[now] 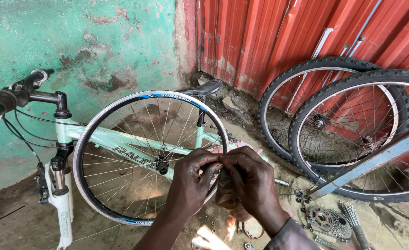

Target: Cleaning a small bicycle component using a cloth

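A bare spoked bicycle rim (pixel 116 122) with no tyre stands upright in front of me. My left hand (pixel 190 178) and my right hand (pixel 250 180) meet at its right edge, fingertips pinched together on the rim near a spoke end. What lies between the fingertips is too small to see. Behind the rim leans a pale green bicycle frame (pixel 121 139) with a black saddle (pixel 204 88), black handlebars (pixel 9 99) and a white front fork (pixel 63 203).
Two tyred wheels (pixel 352 125) lean on a red corrugated metal wall (pixel 269 37) at the right. A blue bar (pixel 376 159) crosses them. A gear cassette (pixel 329 222), a bundle of spokes (pixel 355 222) and small parts lie on the dirt ground. A green wall (pixel 74 41) stands behind.
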